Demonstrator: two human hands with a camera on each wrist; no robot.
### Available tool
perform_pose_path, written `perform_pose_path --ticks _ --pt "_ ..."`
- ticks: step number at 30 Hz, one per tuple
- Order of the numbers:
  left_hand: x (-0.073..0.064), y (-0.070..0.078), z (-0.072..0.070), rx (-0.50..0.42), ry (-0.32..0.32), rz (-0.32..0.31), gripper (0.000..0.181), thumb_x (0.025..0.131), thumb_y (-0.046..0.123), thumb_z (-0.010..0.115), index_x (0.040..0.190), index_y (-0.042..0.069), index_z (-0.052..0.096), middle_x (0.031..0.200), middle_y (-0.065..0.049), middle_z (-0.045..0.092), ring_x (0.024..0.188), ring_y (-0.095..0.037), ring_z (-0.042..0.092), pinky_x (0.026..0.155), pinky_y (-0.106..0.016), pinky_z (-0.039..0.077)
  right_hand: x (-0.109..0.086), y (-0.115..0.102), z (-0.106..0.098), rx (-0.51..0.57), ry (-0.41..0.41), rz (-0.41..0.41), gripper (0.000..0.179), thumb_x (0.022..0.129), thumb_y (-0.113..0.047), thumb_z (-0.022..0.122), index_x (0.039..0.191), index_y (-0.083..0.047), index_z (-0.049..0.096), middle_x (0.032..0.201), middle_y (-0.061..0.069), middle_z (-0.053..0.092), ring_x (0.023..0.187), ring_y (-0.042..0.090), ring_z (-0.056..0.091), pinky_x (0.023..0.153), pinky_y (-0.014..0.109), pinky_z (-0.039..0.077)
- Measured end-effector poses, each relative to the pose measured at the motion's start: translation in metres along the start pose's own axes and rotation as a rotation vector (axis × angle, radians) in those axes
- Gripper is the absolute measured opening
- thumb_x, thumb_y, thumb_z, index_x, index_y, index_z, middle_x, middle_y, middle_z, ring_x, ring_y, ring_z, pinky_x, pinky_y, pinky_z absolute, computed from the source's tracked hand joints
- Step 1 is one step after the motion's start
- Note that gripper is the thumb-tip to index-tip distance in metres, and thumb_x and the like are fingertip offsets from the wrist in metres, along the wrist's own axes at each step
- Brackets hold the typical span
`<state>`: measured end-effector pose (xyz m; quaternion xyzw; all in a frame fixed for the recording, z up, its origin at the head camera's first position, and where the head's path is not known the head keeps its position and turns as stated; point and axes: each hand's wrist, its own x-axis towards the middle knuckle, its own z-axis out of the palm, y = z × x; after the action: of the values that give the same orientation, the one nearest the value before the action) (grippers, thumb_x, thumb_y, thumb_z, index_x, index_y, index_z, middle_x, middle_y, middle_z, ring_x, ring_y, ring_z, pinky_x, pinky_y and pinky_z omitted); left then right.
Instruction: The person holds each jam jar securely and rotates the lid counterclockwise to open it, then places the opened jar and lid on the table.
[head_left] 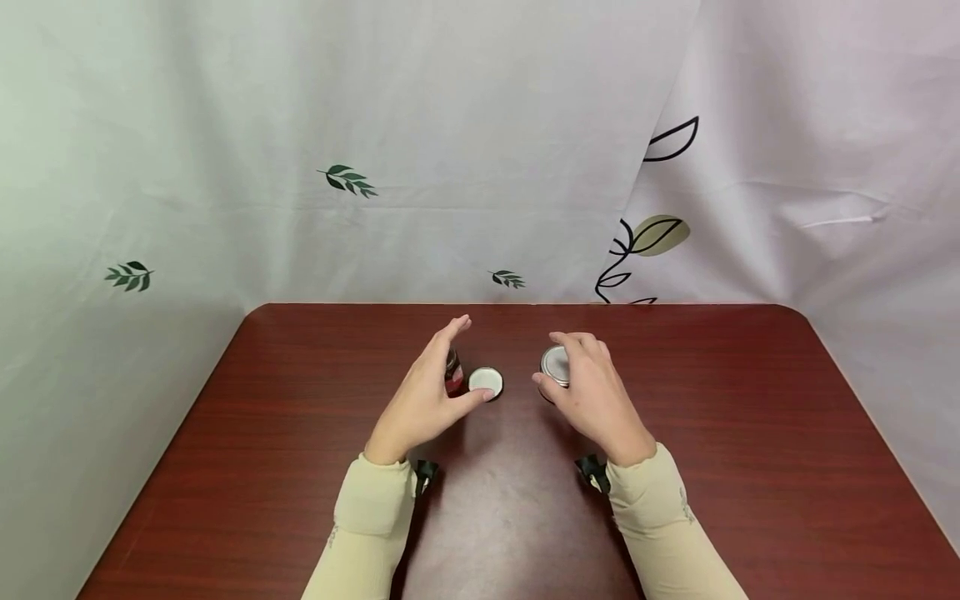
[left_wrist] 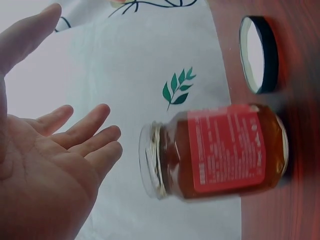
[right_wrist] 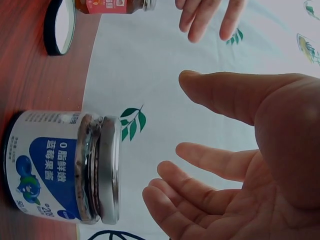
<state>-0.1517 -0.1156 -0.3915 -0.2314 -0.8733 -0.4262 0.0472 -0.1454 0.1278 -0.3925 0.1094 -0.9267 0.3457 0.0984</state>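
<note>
My left hand (head_left: pixel 420 404) is spread above and beside a glass jar (left_wrist: pixel 227 150) of amber contents with a red label, its fingers apart from the jar. The jar stands upright with its mouth uncovered; in the head view the hand hides most of it. Just right of it, a dark-rimmed lid (head_left: pixel 483 379) lies on the table, white inside facing up. My right hand (head_left: pixel 596 400) hovers over a blueberry jam jar (right_wrist: pixel 45 170), thumb and fingers parted around its top without gripping. That jar is upright, with a silver lid (right_wrist: pixel 111 172) on it.
Both jars and the loose lid stand on a reddish-brown wooden table (head_left: pixel 495 517), toward its far half. A pale curtain (head_left: pixel 450 125) with leaf prints hangs behind the far edge and along both sides. Dark wrist straps (head_left: pixel 426 473) show at the sleeves.
</note>
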Motion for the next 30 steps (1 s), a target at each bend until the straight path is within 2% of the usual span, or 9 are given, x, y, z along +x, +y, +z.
perform_pose_path --ticks 3,7,13,19,24,30 --pt "0.0 0.002 0.004 0.028 -0.005 0.01 0.092 0.085 0.027 0.083 0.158 0.014 0.028 0.159 0.001 0.035 0.12 -0.023 0.052 0.098 -0.043 0.045 0.0 0.002 0.0 -0.003 -0.003 -0.002 0.057 0.087 -0.019 0.078 0.135 0.003 0.057 0.128 0.022 0.056 0.121 0.04 0.047 0.095 0.049 0.044" --pt "0.0 0.005 0.009 0.059 -0.017 0.019 0.09 0.086 0.029 0.081 0.157 0.012 0.029 0.161 -0.001 0.032 0.146 -0.016 0.031 0.108 -0.043 0.04 0.0 0.004 0.0 -0.008 -0.003 0.004 0.058 0.086 -0.019 0.079 0.135 0.004 0.057 0.129 0.022 0.056 0.122 0.041 0.047 0.096 0.05 0.044" --pt "0.002 0.009 0.017 0.072 -0.028 0.027 0.088 0.087 0.027 0.08 0.157 0.011 0.029 0.161 -0.004 0.032 0.15 -0.015 0.022 0.117 -0.045 0.029 0.001 0.006 0.0 -0.014 -0.01 0.011 0.059 0.086 -0.02 0.079 0.135 0.004 0.057 0.13 0.023 0.055 0.123 0.042 0.047 0.098 0.051 0.044" --pt "0.003 0.012 0.023 0.077 -0.043 0.023 0.085 0.089 0.026 0.079 0.157 0.012 0.03 0.162 -0.003 0.03 0.151 -0.014 0.021 0.117 -0.043 0.03 0.001 0.007 0.001 -0.027 -0.022 0.015 0.06 0.086 -0.021 0.079 0.135 0.004 0.056 0.131 0.023 0.055 0.123 0.043 0.047 0.096 0.051 0.045" --pt "0.003 0.013 0.027 0.099 -0.034 0.029 0.083 0.088 0.025 0.079 0.156 0.01 0.033 0.16 -0.006 0.033 0.15 -0.016 0.025 0.116 -0.043 0.031 0.003 0.01 0.003 -0.036 -0.029 0.018 0.06 0.087 -0.022 0.079 0.136 0.004 0.056 0.131 0.024 0.054 0.123 0.043 0.047 0.095 0.052 0.046" --pt "0.003 0.015 0.035 0.117 -0.058 0.039 0.081 0.089 0.024 0.079 0.154 0.007 0.035 0.159 -0.011 0.035 0.149 -0.02 0.027 0.116 -0.043 0.032 0.003 0.013 0.003 -0.045 -0.016 0.006 0.06 0.086 -0.02 0.08 0.135 0.005 0.056 0.13 0.025 0.055 0.121 0.044 0.047 0.094 0.051 0.046"
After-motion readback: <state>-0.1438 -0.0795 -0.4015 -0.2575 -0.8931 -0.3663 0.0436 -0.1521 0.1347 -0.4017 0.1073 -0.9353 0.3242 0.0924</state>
